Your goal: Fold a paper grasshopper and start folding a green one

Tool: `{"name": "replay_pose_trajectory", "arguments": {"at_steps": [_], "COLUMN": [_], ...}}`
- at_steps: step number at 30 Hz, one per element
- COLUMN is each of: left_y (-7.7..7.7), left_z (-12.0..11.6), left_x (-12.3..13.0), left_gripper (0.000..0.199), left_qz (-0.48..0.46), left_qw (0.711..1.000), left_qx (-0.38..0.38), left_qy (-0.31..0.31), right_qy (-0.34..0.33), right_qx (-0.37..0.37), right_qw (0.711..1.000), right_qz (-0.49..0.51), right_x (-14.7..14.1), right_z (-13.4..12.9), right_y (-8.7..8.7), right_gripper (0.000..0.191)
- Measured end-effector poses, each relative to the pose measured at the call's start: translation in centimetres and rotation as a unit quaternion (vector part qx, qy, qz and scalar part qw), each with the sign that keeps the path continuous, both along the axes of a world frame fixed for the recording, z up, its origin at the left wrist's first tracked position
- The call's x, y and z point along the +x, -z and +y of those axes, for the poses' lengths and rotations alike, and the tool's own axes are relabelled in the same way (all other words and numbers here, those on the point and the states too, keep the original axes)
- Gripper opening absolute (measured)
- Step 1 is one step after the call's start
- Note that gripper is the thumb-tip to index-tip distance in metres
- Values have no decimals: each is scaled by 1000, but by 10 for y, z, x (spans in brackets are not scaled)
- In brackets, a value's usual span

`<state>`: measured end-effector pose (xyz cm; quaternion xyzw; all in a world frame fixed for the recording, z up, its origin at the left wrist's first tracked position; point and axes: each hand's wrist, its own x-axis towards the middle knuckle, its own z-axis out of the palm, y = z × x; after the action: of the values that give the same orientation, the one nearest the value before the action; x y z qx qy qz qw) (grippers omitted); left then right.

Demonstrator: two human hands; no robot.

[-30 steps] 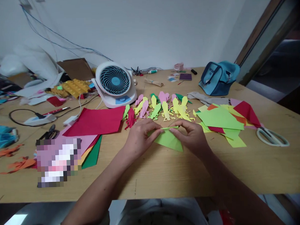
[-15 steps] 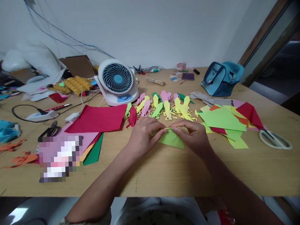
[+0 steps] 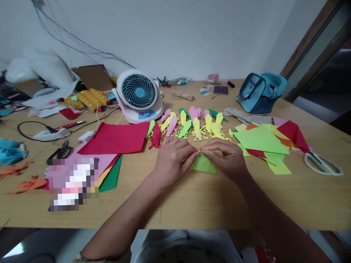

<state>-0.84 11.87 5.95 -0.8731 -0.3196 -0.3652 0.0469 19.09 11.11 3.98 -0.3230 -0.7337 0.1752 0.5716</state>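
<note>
Light-green paper (image 3: 204, 166), upper edge pinched, partly covered, widening downward

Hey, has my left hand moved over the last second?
Yes: judged against the white fan, your left hand, holding the green paper, has shifted slightly right, toward your right hand.

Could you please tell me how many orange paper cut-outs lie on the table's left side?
2: the farther cut-out lies just in front of the light-blue bundle, the nearer cut-out left of the pink paper. Others may be hidden.
</note>
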Motion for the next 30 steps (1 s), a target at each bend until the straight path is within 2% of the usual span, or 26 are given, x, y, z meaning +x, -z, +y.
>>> {"name": "replay_pose_trajectory", "arguments": {"at_steps": [11,19,24,30], "left_y": [0,1,-1,-2], "left_z": [10,15,14,14], "left_x": [-21,-32,-33,-32], "left_gripper": [18,16,12,10], "left_qz": [-58,-147,-214,-300], "left_qw": [998,988,970,937], "left_qx": [-15,-55,-112,-177], "left_qy": [-5,4,32,33], "right_qy": [30,56,56,46], "right_qx": [19,27,25,18], "right_qw": [999,997,997,996], "right_qz": [31,38,45,73], "right_x": [17,24,24,25], "right_z": [6,5,5,6], "right_y": [3,3,4,6], "right_gripper": [14,13,13,16]}}
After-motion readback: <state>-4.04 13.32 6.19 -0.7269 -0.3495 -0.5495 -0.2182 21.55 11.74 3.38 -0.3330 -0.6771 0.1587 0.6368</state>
